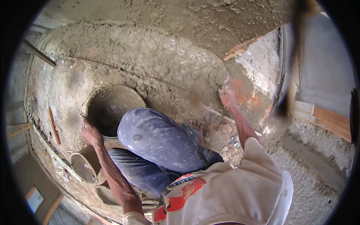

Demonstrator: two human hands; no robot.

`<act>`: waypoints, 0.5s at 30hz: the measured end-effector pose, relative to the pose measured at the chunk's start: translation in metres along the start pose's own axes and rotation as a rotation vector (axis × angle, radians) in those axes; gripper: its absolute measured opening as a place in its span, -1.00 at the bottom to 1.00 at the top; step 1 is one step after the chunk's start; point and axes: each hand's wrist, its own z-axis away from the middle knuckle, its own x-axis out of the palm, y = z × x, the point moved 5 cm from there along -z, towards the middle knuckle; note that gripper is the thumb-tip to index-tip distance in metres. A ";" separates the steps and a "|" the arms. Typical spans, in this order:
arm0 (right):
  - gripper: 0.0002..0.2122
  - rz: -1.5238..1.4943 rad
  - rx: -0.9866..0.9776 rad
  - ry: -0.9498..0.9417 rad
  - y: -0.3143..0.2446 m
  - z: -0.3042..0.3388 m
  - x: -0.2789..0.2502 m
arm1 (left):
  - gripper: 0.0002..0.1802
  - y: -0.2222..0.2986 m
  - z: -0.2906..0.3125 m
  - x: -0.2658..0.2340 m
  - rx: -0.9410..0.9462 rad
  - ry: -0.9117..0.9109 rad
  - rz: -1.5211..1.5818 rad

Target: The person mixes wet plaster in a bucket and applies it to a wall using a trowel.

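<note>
A mortar-smeared bucket [141, 100] stands left of my bent knee, with grey wet mortar [112, 108] inside it. My left hand [91, 132] is closed at the bucket's near left side, where its thin wire handle comes down. My right hand [228, 96] reaches forward to the right with its fingers curled, close to the rough mortar-covered surface [180, 56]. A small pale tip shows just past its fingers, but what it grips is too unclear to name. Beside that hand lies a blurred orange-red patch [243, 93].
A second, smaller bucket [85, 165] lies on its side near my left forearm. Wooden strips [53, 125] lie at the left, and boards [326, 120] at the right. My bare foot [195, 126] rests on debris-strewn ground. A dark blurred shape [290, 75] hangs close at upper right.
</note>
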 end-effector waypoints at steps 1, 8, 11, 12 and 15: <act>-0.63 0.075 0.012 -0.007 -0.001 -0.001 -0.001 | -0.10 -0.004 -0.002 0.001 -0.012 -0.012 -0.020; -0.64 -0.206 0.006 -0.017 -0.048 -0.032 -0.001 | -0.02 -0.017 -0.015 0.010 0.053 0.044 -0.082; -0.66 0.013 -0.149 0.047 -0.057 -0.016 -0.004 | 0.01 -0.009 -0.007 0.010 -0.003 -0.023 -0.032; -0.67 0.062 -0.178 0.031 -0.086 -0.005 -0.012 | 0.01 -0.006 -0.003 0.005 0.014 -0.006 0.006; -0.72 0.153 -0.186 -0.067 -0.136 0.025 -0.002 | 0.01 0.009 0.006 0.009 0.063 -0.001 0.030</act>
